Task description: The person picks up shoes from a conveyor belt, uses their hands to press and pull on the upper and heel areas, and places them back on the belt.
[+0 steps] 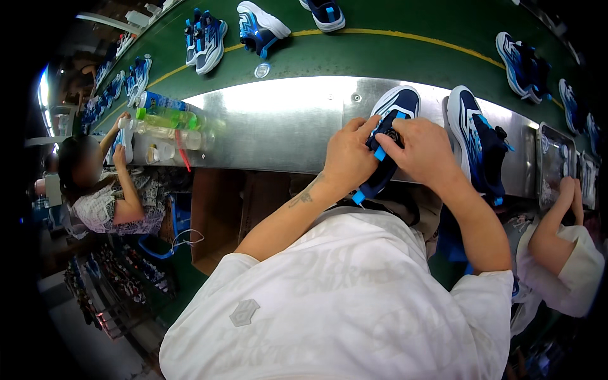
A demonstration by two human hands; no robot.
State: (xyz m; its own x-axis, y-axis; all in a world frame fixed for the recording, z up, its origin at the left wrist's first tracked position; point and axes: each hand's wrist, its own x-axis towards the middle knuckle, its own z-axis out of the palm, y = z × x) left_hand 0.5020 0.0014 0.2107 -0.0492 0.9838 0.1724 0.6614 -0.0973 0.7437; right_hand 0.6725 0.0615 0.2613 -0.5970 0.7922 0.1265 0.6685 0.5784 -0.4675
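A dark blue and white sneaker [398, 101] with light blue tabs lies on the metal ledge in front of me, its toe pointing away. My left hand [350, 154] grips it from the left, fingers closed at the tongue and collar. From the right, my right hand [423, 149] closes over the top near a round black dial, thumb and fingers on the upper. Parts of the shoe's middle are hidden under my fingers. Just right of my hands rests a second, matching sneaker [474, 136], touched by neither hand.
The steel ledge [272, 126] borders a green conveyor belt [405, 47] carrying several similar shoes. Plastic bottles [168, 118] stand at the left with a red strip [183, 152]. A metal tray [557, 158] sits at the right. People work on both sides; a cardboard box [215, 215] is below.
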